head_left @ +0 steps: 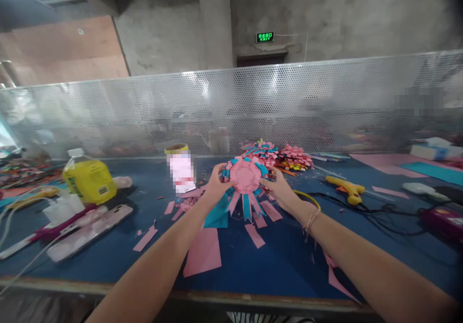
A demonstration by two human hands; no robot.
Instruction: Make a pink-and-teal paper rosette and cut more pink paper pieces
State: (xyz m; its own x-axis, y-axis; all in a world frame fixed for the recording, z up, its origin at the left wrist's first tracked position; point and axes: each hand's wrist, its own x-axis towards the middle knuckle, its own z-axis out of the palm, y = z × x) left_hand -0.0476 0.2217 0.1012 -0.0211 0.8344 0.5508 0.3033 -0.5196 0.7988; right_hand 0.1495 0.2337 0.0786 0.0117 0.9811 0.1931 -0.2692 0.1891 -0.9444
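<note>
Clock taken on the rosette. Yellow jug at 9, far out; phone between 8 and 9; blurred-out tub at 9, nearer. Pink sheet at 7, flat on the table. Left hand at 9, gripping the rim: thumb on the front, other fingers round the edge, tips partly hidden. Left forearm slants in from 7. Rosette mid-view between both hands, pink face to the camera, tails fanned toward 6; can't tell if they touch the table. Looks like paper: probably very light, springy, easily creased, not slippery. Best held by the rim at 9 and 3, lightly, off the tails. Right hand at 3, mirrored grasp, thumb in front, forearm from between 4 and 5, bracelet on wrist. Flower pile at 2, behind. Glue gun at 3, lying free.
</note>
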